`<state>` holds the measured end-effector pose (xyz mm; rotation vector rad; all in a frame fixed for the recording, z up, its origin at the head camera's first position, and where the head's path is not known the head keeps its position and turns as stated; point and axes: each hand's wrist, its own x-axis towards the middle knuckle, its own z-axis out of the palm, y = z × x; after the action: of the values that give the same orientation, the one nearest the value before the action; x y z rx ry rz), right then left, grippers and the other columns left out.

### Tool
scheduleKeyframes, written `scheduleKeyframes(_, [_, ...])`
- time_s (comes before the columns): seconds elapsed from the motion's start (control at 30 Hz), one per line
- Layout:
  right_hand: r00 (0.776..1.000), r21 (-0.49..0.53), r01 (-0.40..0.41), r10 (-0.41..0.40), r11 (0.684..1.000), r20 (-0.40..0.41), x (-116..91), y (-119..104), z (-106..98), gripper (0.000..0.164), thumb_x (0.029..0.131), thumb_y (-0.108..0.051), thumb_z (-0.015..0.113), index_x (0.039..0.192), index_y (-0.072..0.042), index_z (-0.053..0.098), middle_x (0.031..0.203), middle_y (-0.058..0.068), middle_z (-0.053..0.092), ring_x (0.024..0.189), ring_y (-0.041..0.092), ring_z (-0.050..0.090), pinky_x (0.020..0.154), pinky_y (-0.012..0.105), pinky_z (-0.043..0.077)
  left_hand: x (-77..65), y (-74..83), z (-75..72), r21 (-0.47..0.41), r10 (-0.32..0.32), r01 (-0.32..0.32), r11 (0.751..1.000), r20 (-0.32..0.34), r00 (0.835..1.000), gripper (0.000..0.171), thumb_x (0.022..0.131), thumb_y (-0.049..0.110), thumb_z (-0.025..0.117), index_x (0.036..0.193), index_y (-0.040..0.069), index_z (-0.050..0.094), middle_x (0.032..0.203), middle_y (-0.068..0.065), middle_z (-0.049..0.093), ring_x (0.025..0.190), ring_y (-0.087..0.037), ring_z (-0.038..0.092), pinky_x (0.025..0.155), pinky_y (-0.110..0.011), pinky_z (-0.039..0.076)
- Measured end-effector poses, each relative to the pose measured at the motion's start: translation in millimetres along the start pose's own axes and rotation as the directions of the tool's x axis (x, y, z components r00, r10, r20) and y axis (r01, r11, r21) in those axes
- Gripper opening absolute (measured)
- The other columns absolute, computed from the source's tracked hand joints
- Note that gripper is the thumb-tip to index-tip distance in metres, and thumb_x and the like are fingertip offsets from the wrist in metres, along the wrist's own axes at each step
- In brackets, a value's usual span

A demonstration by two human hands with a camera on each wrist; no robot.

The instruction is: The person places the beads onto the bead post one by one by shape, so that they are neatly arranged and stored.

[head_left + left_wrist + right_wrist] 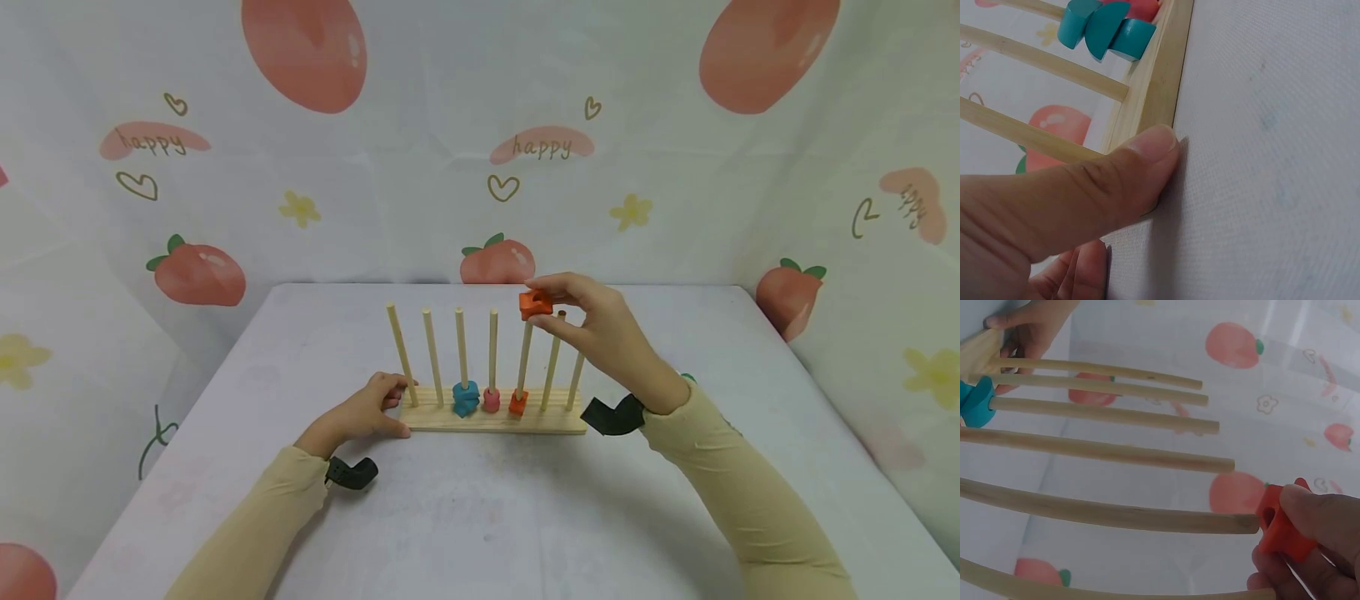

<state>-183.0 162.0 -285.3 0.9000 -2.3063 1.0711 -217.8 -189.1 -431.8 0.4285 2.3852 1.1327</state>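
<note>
Draping the far side of the room, at 12 o'clock, in white fabric point(420, 100) printed with red peaches, yellow flowers, outlined hearts and the word "happy"; wrapping round at 9 and 3 too. Stretching below towards 6 as a white, faintly marked table point(465, 517) with rounded far corners.

Reaching in from 5 and 7 in a right beige sleeve point(750, 492) and a left beige sleeve point(247, 525), with black straps point(615, 417) at the wrists.

Standing on the table, just below centre at 6, as a pale wooden rack point(540, 423) with seven round pegs. Taking this rack as the dial: gripping its 9 o'clock end with the left hand point(367, 410), thumb against the near corner, fingers round behind. Raised at 2 above the base with the right hand point(600, 325), forearm slanting up from 5.

Bearing stacked teal wooden blocks point(466, 398) low on the third peg from 9. Pinching an orange-red notched block point(534, 305) between right thumb and fingers, at 1, beside the fifth peg's tip; cannot tell whether touching. Ending with a smaller-looking orange block point(518, 404) at that peg's foot and a rounded pinkish-red bead point(491, 401) on the fourth.
</note>
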Motion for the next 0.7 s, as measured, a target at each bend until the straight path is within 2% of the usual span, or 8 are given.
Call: scheduleKeyframes(0.7, [0.988,-0.063,-0.088,0.095,0.994,0.118,4.8,-5.8,-3.9,0.044,0.081,-0.009,0.078,0.122,-0.006,0.063,0.113,0.005,0.069,0.104,0.020,0.065,0.093,0.036,0.054,0.5,-2.4,0.2,-0.009,-0.002,0.002,1.000,-0.002,1.000,0.086,0.073,0.013,0.085,0.142,-0.003,0.036,0.132,-0.020,0.033,0.128,-0.034,0.040,0.112,-0.049,0.036])
